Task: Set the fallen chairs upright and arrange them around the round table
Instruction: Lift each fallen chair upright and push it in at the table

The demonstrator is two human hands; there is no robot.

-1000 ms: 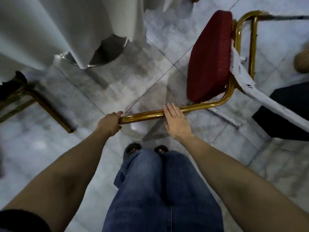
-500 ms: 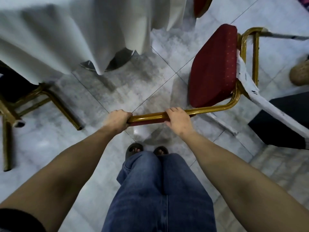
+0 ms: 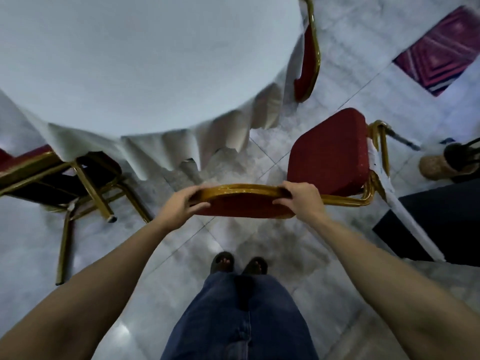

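A red-cushioned chair with a gold frame [image 3: 330,154] stands in front of me, its seat facing up to the right of centre. My left hand [image 3: 181,201] and my right hand [image 3: 301,197] grip the two ends of its backrest top [image 3: 241,201]. The round table [image 3: 130,61] under a white cloth fills the upper left. A second gold chair [image 3: 78,183] lies tipped over at the left, legs sticking out toward me. A third red chair's back [image 3: 307,53] shows at the table's far right edge.
A black box-like object [image 3: 441,224] with a white strip across it sits at the right. A woven basket [image 3: 439,166] lies beyond it. A pink patterned rug [image 3: 446,50] is at top right. My feet [image 3: 239,265] stand on bare marble tiles behind the chair.
The chair has been lifted from lying on the floor to standing; my hands rose with the backrest. The view tilted up, bringing the tabletop into sight.
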